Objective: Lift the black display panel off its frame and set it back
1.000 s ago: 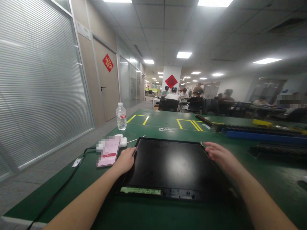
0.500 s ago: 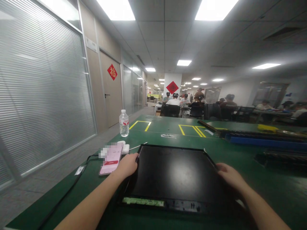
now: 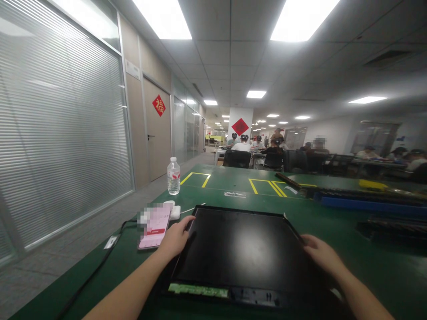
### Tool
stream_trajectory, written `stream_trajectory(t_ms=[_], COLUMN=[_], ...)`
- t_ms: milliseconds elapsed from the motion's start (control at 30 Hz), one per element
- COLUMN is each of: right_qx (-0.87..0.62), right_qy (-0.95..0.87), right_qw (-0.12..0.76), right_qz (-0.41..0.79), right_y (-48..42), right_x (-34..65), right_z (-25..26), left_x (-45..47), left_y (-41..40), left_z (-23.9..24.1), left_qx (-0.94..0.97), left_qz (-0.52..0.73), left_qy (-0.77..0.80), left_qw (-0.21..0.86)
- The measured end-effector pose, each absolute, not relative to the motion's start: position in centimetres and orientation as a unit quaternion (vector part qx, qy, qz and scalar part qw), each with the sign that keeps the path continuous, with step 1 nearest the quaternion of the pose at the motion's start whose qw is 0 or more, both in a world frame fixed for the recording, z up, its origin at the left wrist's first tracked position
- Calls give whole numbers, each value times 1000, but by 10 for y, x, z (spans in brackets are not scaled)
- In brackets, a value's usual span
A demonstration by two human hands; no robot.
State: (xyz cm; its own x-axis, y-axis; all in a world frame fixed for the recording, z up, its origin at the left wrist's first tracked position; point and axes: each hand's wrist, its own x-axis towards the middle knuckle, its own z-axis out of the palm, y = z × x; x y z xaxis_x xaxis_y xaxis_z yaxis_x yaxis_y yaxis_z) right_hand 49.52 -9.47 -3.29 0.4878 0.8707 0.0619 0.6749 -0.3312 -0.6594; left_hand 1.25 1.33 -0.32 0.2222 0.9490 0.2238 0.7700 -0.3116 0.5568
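A black flat display panel (image 3: 240,249) lies in front of me, face up, on the green table (image 3: 213,195). Along its near edge runs a green circuit board strip (image 3: 198,290). My left hand (image 3: 176,238) grips the panel's left edge, thumb on top of the frame and the other fingers hidden. On the opposite side my right hand (image 3: 322,253) grasps the right edge, its fingertips partly out of sight. Just left of my left hand lies a pink-screened phone (image 3: 155,231), beside a white charger block (image 3: 175,212).
A water bottle (image 3: 173,177) stands at the table's left edge. Black cable (image 3: 96,262) runs along the left side. Yellow tape marks (image 3: 267,183) lie farther back. Dark strips and a blue tray (image 3: 360,202) occupy the right. Several people sit at tables beyond.
The view has tilted slightly upward, so everything sits a little lower. My left hand has shifted slightly along the panel's left edge. Both hands stay on the panel.
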Motion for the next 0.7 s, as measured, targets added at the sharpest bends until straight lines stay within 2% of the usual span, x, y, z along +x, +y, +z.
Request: stream_trajectory(t_ms=[67, 233, 300, 700], right_qx=[-798, -794, -795, -790], right_qy=[-481, -479, -481, -482], right_qw=[327, 344, 343, 340], right_qz=[157, 146, 138, 167], right_y=[-93, -91, -91, -80], right_x=[497, 500, 500, 508], right_z=[-36, -40, -40, -46], left_x=[12, 16, 18, 16], left_y=[13, 10, 10, 27], left_z=[-2, 4, 5, -10], left_qx=[741, 612, 548, 412], left_qz=[321, 455, 489, 555], left_qy=[549, 467, 459, 487], left_qw=[217, 448, 500, 534])
